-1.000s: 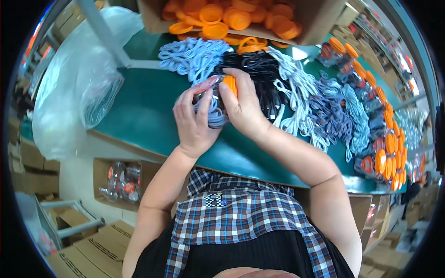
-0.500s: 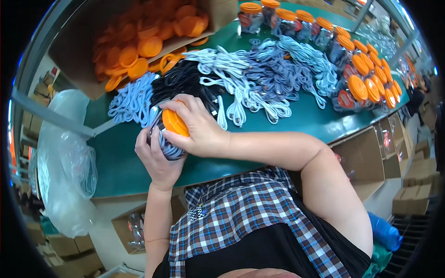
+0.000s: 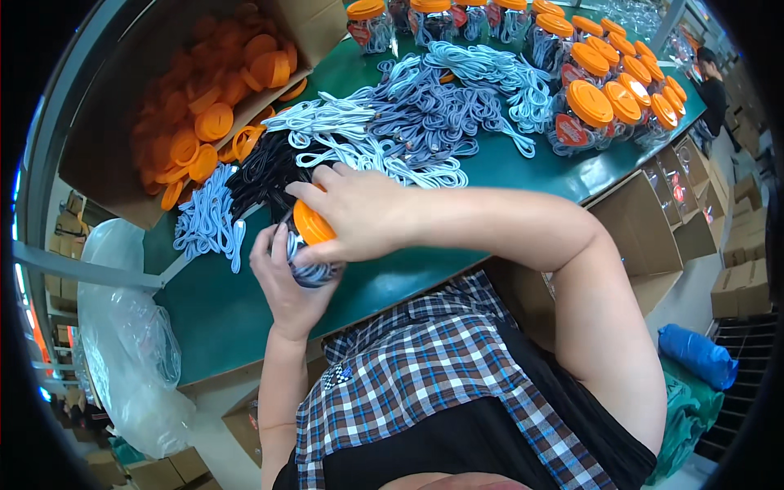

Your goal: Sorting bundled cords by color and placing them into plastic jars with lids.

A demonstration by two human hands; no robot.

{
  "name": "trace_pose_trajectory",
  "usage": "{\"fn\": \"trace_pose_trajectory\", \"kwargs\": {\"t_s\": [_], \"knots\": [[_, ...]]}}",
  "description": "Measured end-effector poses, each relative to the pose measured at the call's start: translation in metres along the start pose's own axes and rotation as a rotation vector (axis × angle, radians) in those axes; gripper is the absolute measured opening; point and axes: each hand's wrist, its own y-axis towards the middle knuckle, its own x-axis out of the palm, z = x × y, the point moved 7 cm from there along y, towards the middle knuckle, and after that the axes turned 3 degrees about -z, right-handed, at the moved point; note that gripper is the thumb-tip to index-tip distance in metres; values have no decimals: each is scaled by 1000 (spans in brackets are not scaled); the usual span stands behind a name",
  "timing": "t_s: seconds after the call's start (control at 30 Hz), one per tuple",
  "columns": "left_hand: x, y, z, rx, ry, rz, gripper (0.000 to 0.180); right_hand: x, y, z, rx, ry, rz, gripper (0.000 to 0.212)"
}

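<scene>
Between my hands, above the near edge of the green table, is a tilted clear jar (image 3: 314, 272) with coiled cables inside. My left hand (image 3: 291, 282) wraps round the jar's body. Over the top, my right hand (image 3: 353, 211) grips the orange lid (image 3: 313, 224), which sits on the jar's mouth; whether it is fully screwed down I cannot tell. Just beyond my hands lie bundles of black cables (image 3: 265, 175), white cables (image 3: 322, 120), grey-blue cables (image 3: 433, 114) and light teal cables (image 3: 523, 82). A pale blue bundle (image 3: 204, 214) is left of the jar.
An open cardboard box (image 3: 106, 122) of loose orange lids (image 3: 214, 122) lies at the far left. Filled jars with orange lids (image 3: 590, 104) crowd the green table's (image 3: 563, 175) far right. A plastic bag (image 3: 131, 359) hangs at the left; cardboard boxes (image 3: 637, 237) stand right of the table.
My view has turned, so the table's contents appear shifted left. Both hands still hold the jar and its lid; my right hand has shifted slightly over the lid.
</scene>
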Motion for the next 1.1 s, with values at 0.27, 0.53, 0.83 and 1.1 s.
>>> {"fn": "trace_pose_trajectory", "kwargs": {"t_s": [0.27, 0.53, 0.83, 1.1], "knots": [[30, 13, 7, -358, -1047, -237, 105, -25, -25, 6, -413, 24, 88, 67], [40, 41, 14, -111, -811, -87, 107, -75, -36, 13, -405, -72, 128, 71], [40, 58, -9, -82, -700, -72, 83, -225, 17, 91, -175, 33, 194, 78], [60, -36, -36, -284, -632, -293, 54, -287, 111, 290, 328, -9, 54, 87]]}}
